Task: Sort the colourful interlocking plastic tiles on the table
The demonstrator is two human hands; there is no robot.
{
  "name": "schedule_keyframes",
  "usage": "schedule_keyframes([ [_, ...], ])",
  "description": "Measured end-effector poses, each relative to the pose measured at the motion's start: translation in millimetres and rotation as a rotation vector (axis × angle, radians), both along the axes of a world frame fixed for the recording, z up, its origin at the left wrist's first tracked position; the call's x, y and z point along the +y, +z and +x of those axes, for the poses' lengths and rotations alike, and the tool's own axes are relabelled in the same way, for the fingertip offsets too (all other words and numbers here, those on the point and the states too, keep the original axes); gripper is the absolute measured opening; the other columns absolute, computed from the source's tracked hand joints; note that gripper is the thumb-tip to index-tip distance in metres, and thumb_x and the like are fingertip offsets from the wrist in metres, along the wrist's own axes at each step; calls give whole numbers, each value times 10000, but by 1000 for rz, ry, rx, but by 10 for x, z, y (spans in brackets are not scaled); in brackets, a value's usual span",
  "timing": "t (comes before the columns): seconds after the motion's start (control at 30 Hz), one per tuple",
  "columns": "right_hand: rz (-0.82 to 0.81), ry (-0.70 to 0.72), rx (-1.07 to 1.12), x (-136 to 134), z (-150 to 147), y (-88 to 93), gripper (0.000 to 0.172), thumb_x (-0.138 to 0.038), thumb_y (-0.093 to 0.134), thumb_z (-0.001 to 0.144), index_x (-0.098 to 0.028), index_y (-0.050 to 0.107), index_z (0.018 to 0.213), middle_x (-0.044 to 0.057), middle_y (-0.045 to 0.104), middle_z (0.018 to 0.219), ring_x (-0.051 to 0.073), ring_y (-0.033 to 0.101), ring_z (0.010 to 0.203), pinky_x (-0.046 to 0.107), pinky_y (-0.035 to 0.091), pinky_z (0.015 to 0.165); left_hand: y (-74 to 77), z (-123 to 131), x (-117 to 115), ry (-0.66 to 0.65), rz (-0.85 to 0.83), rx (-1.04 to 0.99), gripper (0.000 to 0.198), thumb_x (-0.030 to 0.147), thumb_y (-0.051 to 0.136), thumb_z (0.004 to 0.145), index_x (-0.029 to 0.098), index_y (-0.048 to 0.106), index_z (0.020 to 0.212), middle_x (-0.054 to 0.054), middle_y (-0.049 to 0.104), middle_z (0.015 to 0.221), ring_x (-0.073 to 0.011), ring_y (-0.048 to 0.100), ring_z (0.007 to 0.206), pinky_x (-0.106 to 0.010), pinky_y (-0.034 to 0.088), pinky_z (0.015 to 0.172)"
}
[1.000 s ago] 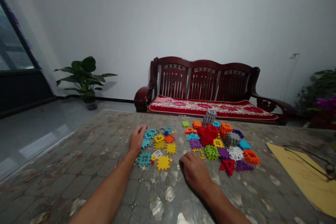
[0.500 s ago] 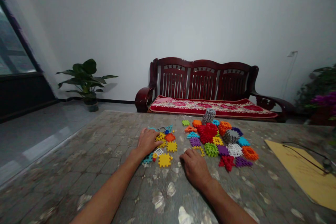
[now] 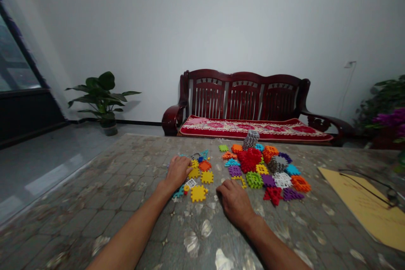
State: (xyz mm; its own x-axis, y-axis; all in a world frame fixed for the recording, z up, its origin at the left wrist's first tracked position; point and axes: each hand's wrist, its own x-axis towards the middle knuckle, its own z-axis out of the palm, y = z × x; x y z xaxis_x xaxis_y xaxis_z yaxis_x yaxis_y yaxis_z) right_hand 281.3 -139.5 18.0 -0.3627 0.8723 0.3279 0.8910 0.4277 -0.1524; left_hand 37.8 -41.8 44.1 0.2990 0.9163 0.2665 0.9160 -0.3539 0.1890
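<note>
Two heaps of flat, notched plastic building pieces lie on a patterned table (image 3: 126, 185). My left hand (image 3: 178, 170) rests palm down on the smaller left heap (image 3: 199, 173) of yellow, teal and orange pieces, fingers curled over a yellow piece. What it grips, if anything, is hidden. My right hand (image 3: 234, 202) lies on the table with fingers bent down, just before a small yellow frame piece (image 3: 240, 181) at the near edge of the larger right heap (image 3: 265, 168). A grey lattice tower (image 3: 251, 139) stands behind that heap.
A yellow paper sheet (image 3: 367, 206) with a black cord (image 3: 370, 183) lies at the table's right. Beyond the table stand a dark red wooden sofa (image 3: 247, 109) with a red cushion, a potted plant (image 3: 103, 99) at the left wall, and purple flowers (image 3: 392, 118) at the right.
My left hand has moved right from the far left edge of the small heap onto its pieces. The right hand has stayed in place.
</note>
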Motion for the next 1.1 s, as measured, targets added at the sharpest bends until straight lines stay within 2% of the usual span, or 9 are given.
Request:
schedule_keyframes([
  [0.2, -14, 7, 20, -15, -9, 36, 234, -119, 479, 920, -239, 670, 982, 43, 635, 976, 190, 523, 935, 291, 363, 789, -25, 9, -21, -159, -13, -70, 65, 252, 638, 808, 217, 634, 863, -62, 680, 1028, -237, 579, 1055, -372, 379, 957],
  [0.3, -20, 9, 19, -17, -8, 53, 239, -110, 488, 909, -238, 674, 987, 48, 641, 984, 191, 529, 936, 288, 371, 788, -31, 16, 2, -185, -51, -83, 118, 287, 677, 783, 231, 645, 883, -52, 693, 1000, -245, 590, 1044, -376, 377, 958],
  [0.53, -28, 7, 17, -18, -7, 42, 256, -99, 477, 910, -240, 674, 992, 47, 643, 990, 187, 532, 939, 285, 372, 798, -16, 35, 78, -140, -135, -42, 337, 331, 692, 760, 243, 644, 1082, -68, 702, 1098, -274, 617, 1063, -372, 419, 927],
  [0.77, -13, 11, 22, -15, -2, 45, 221, -134, 481, 927, -229, 677, 966, 46, 652, 976, 189, 535, 933, 290, 371, 797, 2, 67, 112, -147, -155, -58, 389, 412, 684, 758, 237, 689, 1105, -92, 706, 1138, -302, 619, 1084, -394, 420, 946],
  [0.97, 16, 11, 43, -27, -11, 32, 218, -133, 486, 911, -233, 679, 924, 44, 658, 942, 188, 543, 880, 286, 381, 765, 48, 101, 126, -11, -182, -69, 399, 369, 725, 689, 250, 714, 1069, -86, 734, 1097, -318, 637, 1065, -413, 414, 947],
  [1.1, 112, -15, 210, 21, 106, 13, 300, -55, 471, 841, -234, 681, 960, 42, 673, 941, 186, 570, 901, 291, 401, 803, 95, 192, 90, 29, -146, -141, 524, 378, 743, 658, 230, 663, 1155, -89, 719, 1131, -304, 632, 1079, -404, 409, 968],
])
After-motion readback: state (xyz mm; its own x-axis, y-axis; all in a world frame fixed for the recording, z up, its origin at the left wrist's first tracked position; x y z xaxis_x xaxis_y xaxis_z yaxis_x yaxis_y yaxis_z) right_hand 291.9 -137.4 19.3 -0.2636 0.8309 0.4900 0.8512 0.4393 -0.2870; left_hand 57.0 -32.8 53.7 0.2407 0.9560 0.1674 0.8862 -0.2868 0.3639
